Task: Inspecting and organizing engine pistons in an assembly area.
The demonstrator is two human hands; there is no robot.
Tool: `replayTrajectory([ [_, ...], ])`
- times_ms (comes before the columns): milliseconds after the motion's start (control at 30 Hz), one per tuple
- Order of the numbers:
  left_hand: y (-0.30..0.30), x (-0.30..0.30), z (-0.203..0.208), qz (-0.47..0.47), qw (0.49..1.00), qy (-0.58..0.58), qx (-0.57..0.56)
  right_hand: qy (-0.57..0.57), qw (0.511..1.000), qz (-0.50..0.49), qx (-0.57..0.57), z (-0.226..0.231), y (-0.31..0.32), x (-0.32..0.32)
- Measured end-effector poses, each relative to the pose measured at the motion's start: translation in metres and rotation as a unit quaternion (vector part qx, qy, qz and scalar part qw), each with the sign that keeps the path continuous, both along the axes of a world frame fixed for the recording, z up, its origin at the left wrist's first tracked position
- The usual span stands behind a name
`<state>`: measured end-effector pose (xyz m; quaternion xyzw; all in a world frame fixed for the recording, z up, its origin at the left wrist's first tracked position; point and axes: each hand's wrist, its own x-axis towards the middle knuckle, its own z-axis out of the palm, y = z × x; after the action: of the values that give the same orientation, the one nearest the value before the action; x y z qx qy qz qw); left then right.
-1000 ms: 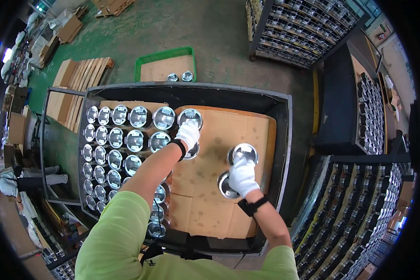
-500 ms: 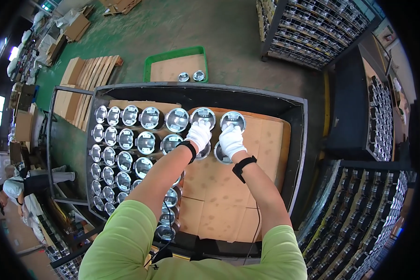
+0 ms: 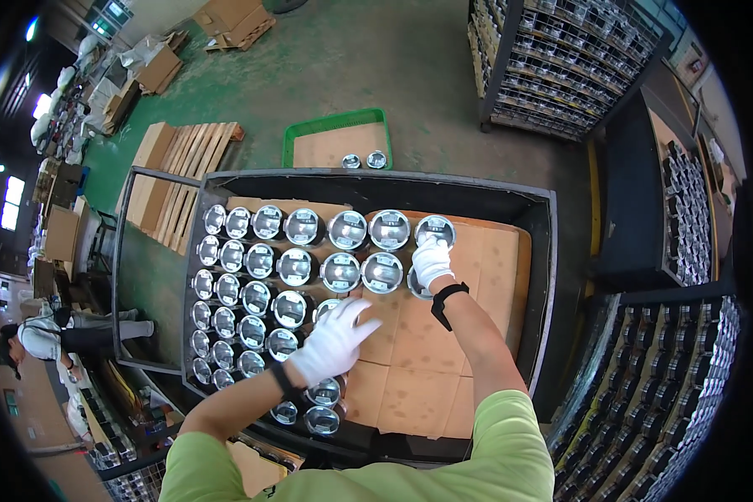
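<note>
Right fingers (image 3: 432, 249) on silvery piston (image 3: 436, 224), possibly labelled

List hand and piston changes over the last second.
The right hand carried two pistons left and away from the wearer, beside the pair the left hand was on; it's still on them. The left hand let go and drew back toward the body, open. Unchanged: piston rows at left, green crate.
</note>
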<state>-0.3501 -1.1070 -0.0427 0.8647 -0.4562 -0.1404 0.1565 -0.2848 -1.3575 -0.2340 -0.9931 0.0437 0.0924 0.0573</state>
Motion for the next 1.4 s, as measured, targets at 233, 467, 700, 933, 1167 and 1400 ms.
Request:
replayTrajectory([
  [233, 0.15, -0.087, 0.063, 0.167, 0.974, 0.02, 0.149, 0.098, 0.993, -0.05, 0.048, 0.014, 0.001, 0.009],
  [467, 0.286, -0.2, 0.081, 0.353, 0.907, 0.039, 0.228, 0.023, 0.979, -0.153, 0.132, 0.013, 0.012, 0.003],
  [700, 0.417, -0.332, 0.019, 0.451, 0.825, 0.225, 0.257, 0.045, 0.998, -0.031, 0.01, 0.059, 0.048, -0.077],
  [933, 0.553, -0.462, -0.079, 0.552, 0.716, 0.402, 0.147, 0.059, 0.985, 0.003, 0.161, 0.08, 0.101, -0.228],
  [1167, 0.616, -0.557, -0.101, 0.602, 0.73, 0.325, -0.008, 0.065, 0.962, 0.096, 0.248, 0.163, 0.289, -0.274],
  [1400, 0.634, -0.7, -0.143, 0.828, 0.416, 0.324, -0.193, 0.025, 0.89, 0.403, 0.212, 0.226, 0.52, -0.264],
])
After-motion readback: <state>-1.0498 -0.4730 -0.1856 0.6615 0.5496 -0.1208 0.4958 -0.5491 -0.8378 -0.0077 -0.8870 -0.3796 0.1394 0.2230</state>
